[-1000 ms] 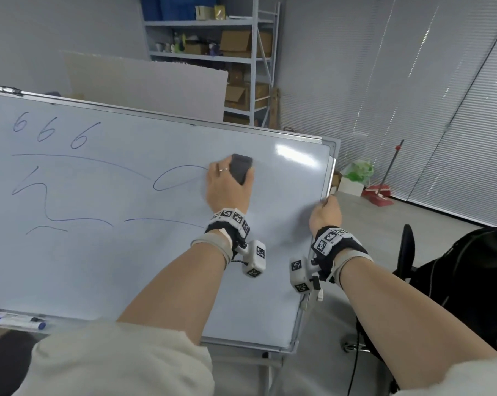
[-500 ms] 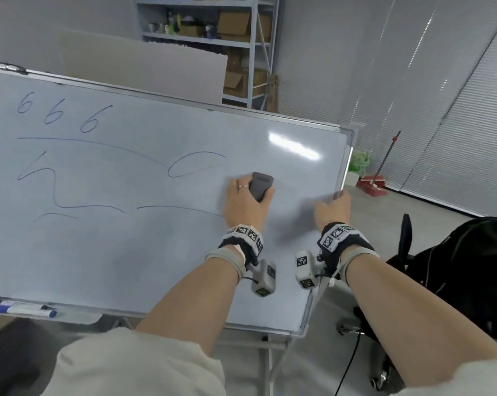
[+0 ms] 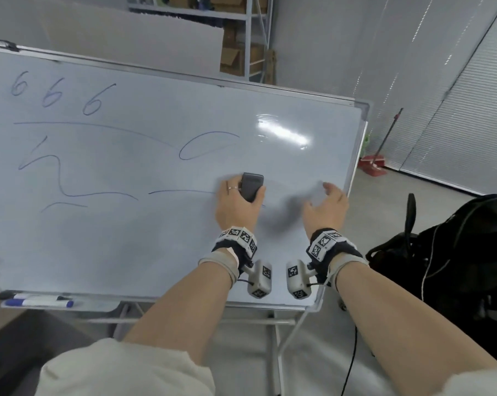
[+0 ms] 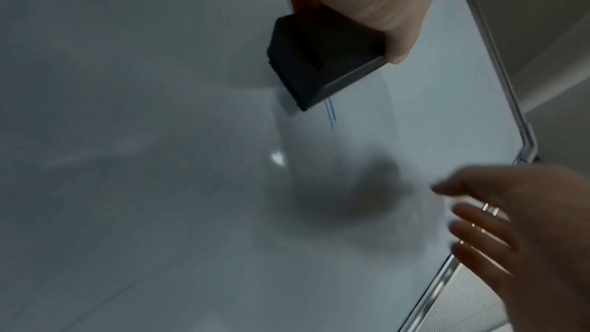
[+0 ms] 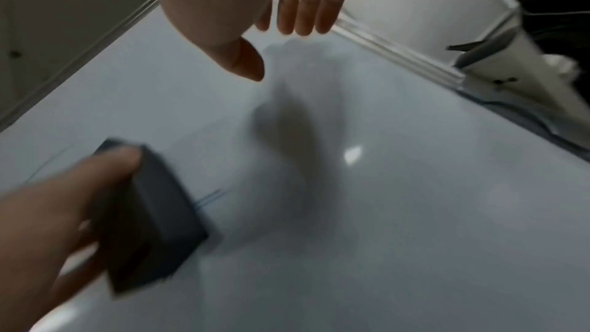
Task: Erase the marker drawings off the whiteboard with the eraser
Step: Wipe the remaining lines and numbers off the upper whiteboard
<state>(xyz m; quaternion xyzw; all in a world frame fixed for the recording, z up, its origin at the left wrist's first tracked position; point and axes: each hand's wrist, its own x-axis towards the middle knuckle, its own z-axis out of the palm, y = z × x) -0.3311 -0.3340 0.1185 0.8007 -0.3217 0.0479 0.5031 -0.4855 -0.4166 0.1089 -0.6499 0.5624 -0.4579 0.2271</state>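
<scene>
Whiteboard (image 3: 127,224) on a wheeled stand, tilted back. Left hand (image 3: 235,207) grips the dark grey eraser (image 3: 252,186), thumb on one side and fingers on the other, pad flat on the board at about 3 o'clock of board centre. The eraser sits on the right end of a long blue line (image 3: 181,191); a short stub of that line shows past the eraser in the left wrist view. Right hand (image 3: 327,204) is spread, fingers straight and apart, holding nothing, hovering near the board's right frame edge (image 3: 355,172). Readable writing: "6 6 6" (image 3: 55,94) in blue at 10 o'clock. Other marks: a long arc, a zigzag, an open loop (image 3: 207,145) at 1 o'clock. Markers (image 3: 38,302) lie in the tray at 7 o'clock; labels unreadable.
</scene>
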